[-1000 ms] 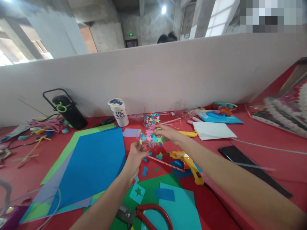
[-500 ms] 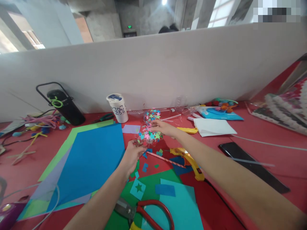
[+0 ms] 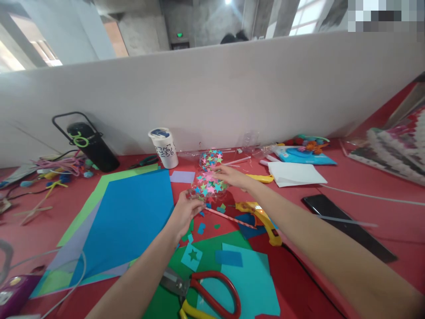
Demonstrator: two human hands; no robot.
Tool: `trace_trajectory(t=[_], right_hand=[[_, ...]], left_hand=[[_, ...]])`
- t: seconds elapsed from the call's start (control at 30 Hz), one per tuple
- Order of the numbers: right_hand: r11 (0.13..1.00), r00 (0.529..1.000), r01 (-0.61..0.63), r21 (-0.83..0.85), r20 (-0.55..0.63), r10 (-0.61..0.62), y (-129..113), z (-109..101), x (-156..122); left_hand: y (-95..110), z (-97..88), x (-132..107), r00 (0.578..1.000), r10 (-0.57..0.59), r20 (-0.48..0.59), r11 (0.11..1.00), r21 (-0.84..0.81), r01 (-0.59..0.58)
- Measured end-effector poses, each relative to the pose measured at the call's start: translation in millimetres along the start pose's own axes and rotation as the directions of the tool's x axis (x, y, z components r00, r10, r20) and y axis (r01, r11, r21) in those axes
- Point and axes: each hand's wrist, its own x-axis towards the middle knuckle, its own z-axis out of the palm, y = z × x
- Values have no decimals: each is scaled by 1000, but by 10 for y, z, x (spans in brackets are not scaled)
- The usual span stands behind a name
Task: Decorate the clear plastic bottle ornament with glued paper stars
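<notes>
the grip of the left hand (image 3: 185,213) is closed around the lower end of the star-covered piece (image 3: 209,181), a clear, thin-walled form stuck over with small paper stars. the right hand (image 3: 232,176) lays its fingertips on the upper side; whether they pinch it or only press on a star i cannot tell. the piece is held above the desk (image 3: 299,208), right of the white cup (image 3: 162,147) and nearer the person than the cup. it looks very light, springy and easy to dent, with a slick surface and stars that could peel, so a soft hold at the two ends, clear of fresh stars, seems best. against half a second ago, both hands and the piece keep almost the same place right of the cup. the view has shifted a little, and more of the scissors (image 3: 172,283), well nearer than the cup, now shows.
</notes>
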Motion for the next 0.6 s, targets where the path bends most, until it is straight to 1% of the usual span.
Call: trace_trajectory(t=[0.3,0.4,0.5,0.6], right_hand=[[998,1000,14,69,-17,-13,16,-32,-155],[998,999,29,53,-35,-27,41,-26,-154],[998,995,61,16,-83,-60,83,-46,-122],[996,991,92,-6,-101,-92,100,-83,-129]], left_hand=[[26,16,-19,1000,-13,-11,1000,20,13],[27,21,-21,1000,-2,-5,1000,30,2],[19,29,-3,1000,13,9,999,49,-13],[6,41,31,1000,26,-7,996,81,-26]])
